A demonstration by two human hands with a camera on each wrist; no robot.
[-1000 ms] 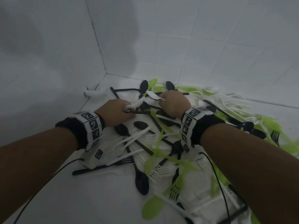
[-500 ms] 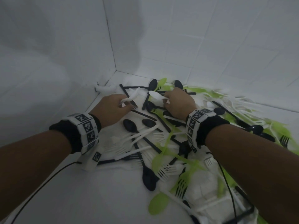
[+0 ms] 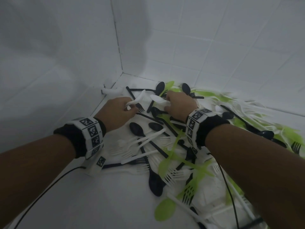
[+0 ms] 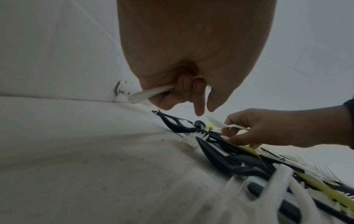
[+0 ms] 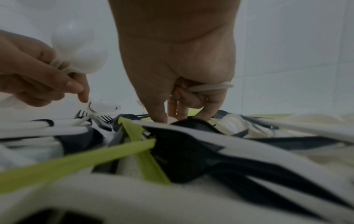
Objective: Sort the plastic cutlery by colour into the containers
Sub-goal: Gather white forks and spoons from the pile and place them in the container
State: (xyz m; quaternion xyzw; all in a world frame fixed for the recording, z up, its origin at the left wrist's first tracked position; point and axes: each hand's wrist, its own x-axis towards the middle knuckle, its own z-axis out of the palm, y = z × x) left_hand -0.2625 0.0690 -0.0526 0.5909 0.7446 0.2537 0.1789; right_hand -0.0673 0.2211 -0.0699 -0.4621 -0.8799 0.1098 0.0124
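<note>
Cutlery (image 3: 173,154) in black, white and green lies in one mixed heap across the white tiled surface (image 3: 99,195), running back into the corner of the tiled walls (image 3: 206,47); we see no containers in any view, so sorting looks barely begun. We judge the step in hand to be gathering white pieces. Our left hand (image 3: 115,113) hangs over the heap's far edge, fingers curled round a white spoon (image 3: 140,98), index finger pointing down. Our right hand (image 3: 179,104) pinches another white spoon (image 3: 156,98) while its fingertips (image 5: 161,118) touch the pile. Next we must lift both clear without snagging neighbours, then find the white container.
</note>
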